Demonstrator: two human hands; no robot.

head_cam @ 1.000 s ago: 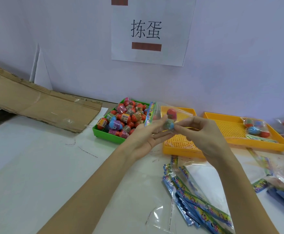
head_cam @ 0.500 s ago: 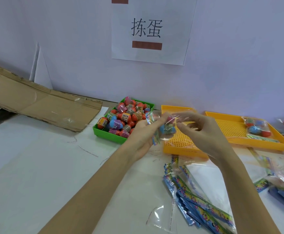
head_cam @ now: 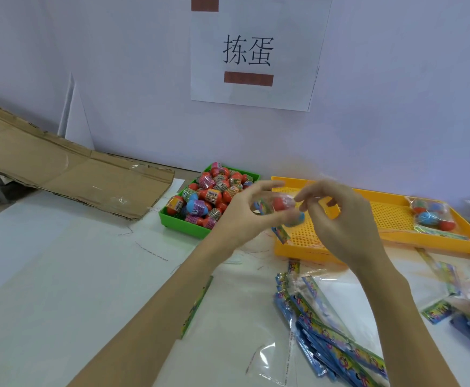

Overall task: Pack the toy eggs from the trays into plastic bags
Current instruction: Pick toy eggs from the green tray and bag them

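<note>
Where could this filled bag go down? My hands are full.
Bare room: the yellow tray left of its packed bag, and the table below the cardboard. Crowded: the green tray and the empty bags.

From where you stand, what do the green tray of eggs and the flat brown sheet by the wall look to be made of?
Green tray: likely moulded plastic; uniform bright colour, slight sheen on its smooth walls. Flat brown sheet: cardboard, matte, with creases, a ragged edge and strips of clear tape.

Egg tray (head_cam: 182, 229) lies left of the empty tray (head_cam: 300, 248).
</note>
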